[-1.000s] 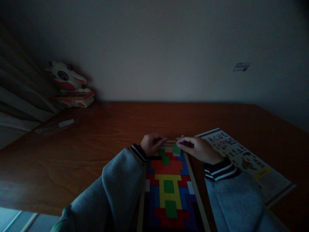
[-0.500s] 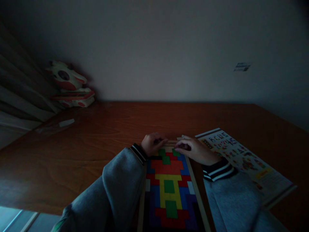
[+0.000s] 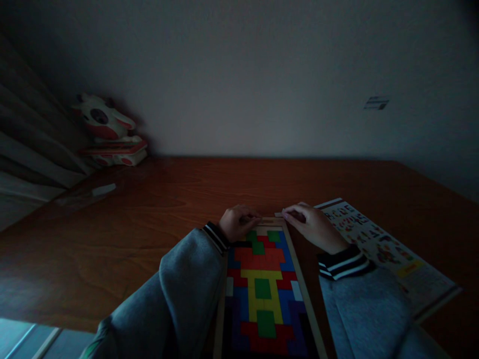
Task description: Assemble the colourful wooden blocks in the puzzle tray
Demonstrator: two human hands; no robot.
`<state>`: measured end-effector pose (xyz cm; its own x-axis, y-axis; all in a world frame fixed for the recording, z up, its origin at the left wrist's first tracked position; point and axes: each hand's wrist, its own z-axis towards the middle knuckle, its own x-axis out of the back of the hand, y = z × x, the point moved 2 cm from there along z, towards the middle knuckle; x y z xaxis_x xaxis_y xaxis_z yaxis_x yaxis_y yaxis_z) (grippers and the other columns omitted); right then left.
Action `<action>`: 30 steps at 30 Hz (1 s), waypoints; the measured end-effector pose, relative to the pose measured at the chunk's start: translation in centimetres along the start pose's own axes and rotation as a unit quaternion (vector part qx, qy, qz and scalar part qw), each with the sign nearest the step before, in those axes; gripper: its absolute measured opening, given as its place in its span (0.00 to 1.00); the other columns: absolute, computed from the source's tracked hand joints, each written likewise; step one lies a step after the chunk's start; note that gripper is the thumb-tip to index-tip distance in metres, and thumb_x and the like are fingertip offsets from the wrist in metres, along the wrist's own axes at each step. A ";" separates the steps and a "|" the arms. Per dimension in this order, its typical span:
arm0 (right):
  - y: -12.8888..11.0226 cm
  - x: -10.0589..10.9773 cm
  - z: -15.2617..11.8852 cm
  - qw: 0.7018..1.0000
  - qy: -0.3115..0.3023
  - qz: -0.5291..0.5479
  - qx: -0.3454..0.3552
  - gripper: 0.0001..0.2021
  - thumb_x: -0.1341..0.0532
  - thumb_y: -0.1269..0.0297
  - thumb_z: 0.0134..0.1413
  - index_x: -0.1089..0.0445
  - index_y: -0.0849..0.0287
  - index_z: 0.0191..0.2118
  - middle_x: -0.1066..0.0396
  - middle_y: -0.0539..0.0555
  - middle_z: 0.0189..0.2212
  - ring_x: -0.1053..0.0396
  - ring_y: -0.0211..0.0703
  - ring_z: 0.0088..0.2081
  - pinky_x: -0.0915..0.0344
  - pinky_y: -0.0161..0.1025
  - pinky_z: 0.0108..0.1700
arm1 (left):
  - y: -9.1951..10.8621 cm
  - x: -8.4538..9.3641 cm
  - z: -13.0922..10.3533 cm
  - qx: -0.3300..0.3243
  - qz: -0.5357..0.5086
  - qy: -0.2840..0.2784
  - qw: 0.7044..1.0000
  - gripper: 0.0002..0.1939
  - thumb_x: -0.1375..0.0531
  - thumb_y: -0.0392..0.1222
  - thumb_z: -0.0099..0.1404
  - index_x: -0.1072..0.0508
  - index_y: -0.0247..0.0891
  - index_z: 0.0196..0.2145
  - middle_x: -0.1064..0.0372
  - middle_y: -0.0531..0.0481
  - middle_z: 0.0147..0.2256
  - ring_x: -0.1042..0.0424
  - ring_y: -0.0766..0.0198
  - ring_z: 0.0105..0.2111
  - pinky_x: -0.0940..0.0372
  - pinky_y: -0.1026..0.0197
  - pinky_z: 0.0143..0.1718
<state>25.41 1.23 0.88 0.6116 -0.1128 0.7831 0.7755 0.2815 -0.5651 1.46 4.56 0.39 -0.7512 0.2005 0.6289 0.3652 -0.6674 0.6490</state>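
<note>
A wooden-framed puzzle board lies in front of me, filled largely with red, blue, green, yellow, orange, purple and white block pieces. Over its far left corner rests my left hand, fingers curled together; what they hold, if anything, is hidden. My right hand is just past the far right corner, its thumb and fingertips pinched at a small pale piece on the table. Dark gaps show near the left hand and along the board's near sides.
A printed sheet with letters and figures lies at the right on the brown table. A cow-shaped toy stands at the back left by a curtain. A pale strip lies in front of it.
My right hand has moved right and slightly away, off the board to the pale piece beyond its corner. The green block there is now uncovered. My left hand has barely moved.
</note>
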 end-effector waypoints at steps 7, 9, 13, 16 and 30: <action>2.4 0.9 -0.1 0.998 0.008 -0.021 -0.055 0.15 0.42 0.51 0.59 0.24 0.56 0.36 0.23 0.56 0.35 0.26 0.49 0.38 0.31 0.44 0.41 | -0.6 -0.3 0.0 -0.074 0.022 -0.041 0.996 0.12 0.36 0.47 0.64 0.22 0.38 0.40 0.23 0.46 0.42 0.25 0.58 0.43 0.34 0.56 0.49; 2.6 0.8 -0.2 0.998 0.003 -0.009 -0.066 0.15 0.41 0.50 0.58 0.24 0.55 0.37 0.23 0.56 0.36 0.25 0.49 0.38 0.31 0.44 0.40 | -0.8 -0.5 0.0 -0.102 0.025 -0.048 0.993 0.13 0.34 0.49 0.62 0.22 0.38 0.41 0.23 0.45 0.43 0.26 0.58 0.44 0.35 0.55 0.49; 2.7 0.2 -0.2 0.997 -0.012 -0.003 -0.082 0.16 0.39 0.48 0.55 0.25 0.55 0.38 0.23 0.56 0.36 0.26 0.48 0.36 0.31 0.43 0.38 | -1.0 -0.9 0.0 -0.115 0.040 -0.058 0.991 0.16 0.32 0.51 0.59 0.22 0.40 0.41 0.24 0.46 0.43 0.26 0.57 0.44 0.37 0.54 0.48; 3.0 -0.2 -0.2 0.995 -0.010 0.007 -0.097 0.14 0.37 0.50 0.54 0.25 0.55 0.39 0.23 0.56 0.36 0.26 0.47 0.35 0.31 0.43 0.37 | -1.2 -1.0 -0.1 -0.095 0.058 -0.063 0.992 0.17 0.32 0.52 0.58 0.22 0.40 0.42 0.24 0.46 0.44 0.27 0.56 0.44 0.37 0.53 0.49; 3.0 0.0 -0.2 0.986 0.030 0.048 -0.158 0.08 0.33 0.59 0.47 0.28 0.55 0.33 0.22 0.55 0.32 0.25 0.48 0.33 0.30 0.43 0.37 | 0.1 -0.3 -0.1 -0.069 0.033 -0.024 0.997 0.10 0.41 0.44 0.68 0.22 0.37 0.40 0.24 0.45 0.41 0.27 0.59 0.42 0.34 0.56 0.46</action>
<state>27.78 1.86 -0.85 0.6854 -0.1581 0.7108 0.7180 -0.0158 -0.6959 1.66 4.35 0.26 -0.6992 0.1855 0.6905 0.3306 -0.7724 0.5423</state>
